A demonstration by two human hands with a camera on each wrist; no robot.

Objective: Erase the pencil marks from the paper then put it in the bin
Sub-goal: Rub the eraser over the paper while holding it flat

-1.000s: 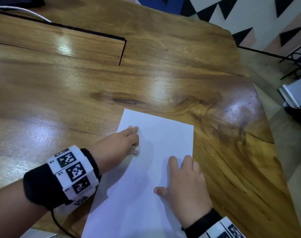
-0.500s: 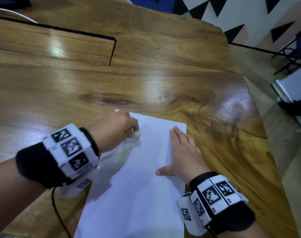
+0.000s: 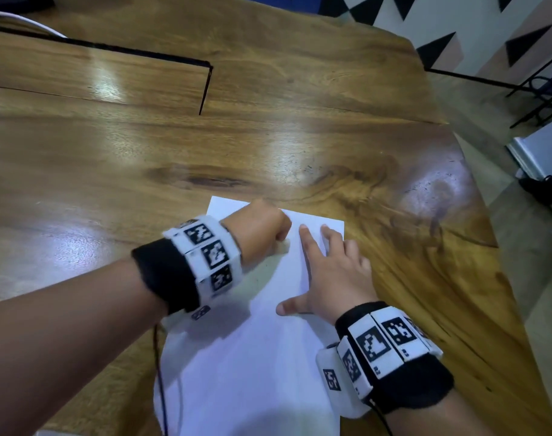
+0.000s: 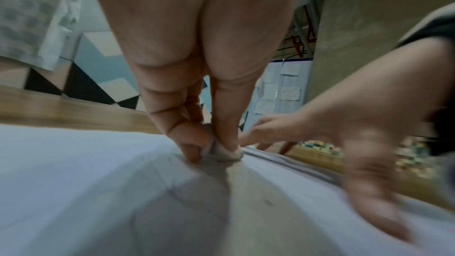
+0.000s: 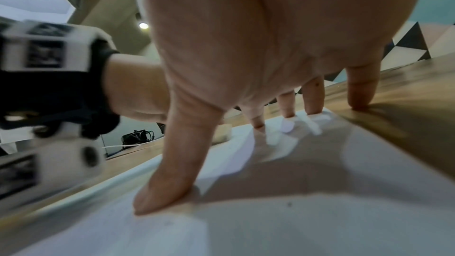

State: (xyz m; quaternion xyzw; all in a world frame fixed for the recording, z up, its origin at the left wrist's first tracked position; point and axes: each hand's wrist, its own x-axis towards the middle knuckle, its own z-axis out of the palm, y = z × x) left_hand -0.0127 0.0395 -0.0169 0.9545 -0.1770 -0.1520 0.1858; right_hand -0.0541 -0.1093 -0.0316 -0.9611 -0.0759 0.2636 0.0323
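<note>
A white sheet of paper lies flat on the wooden table, near its right front edge. My left hand pinches a small white eraser between thumb and fingers and presses it on the paper's far part. Faint pencil lines show on the paper under that hand. My right hand lies flat with spread, straight fingers on the paper's right side, holding the paper down; its little finger touches the bare wood. No bin is in view.
The table's right edge runs diagonally close to the paper, with floor beyond it. A dark seam crosses the far tabletop. A white cable lies at the far left corner. A black metal frame stands at the right.
My left hand with the eraser has moved toward the paper's far edge. My right hand has slid forward along the paper's right side and spread its fingers.
</note>
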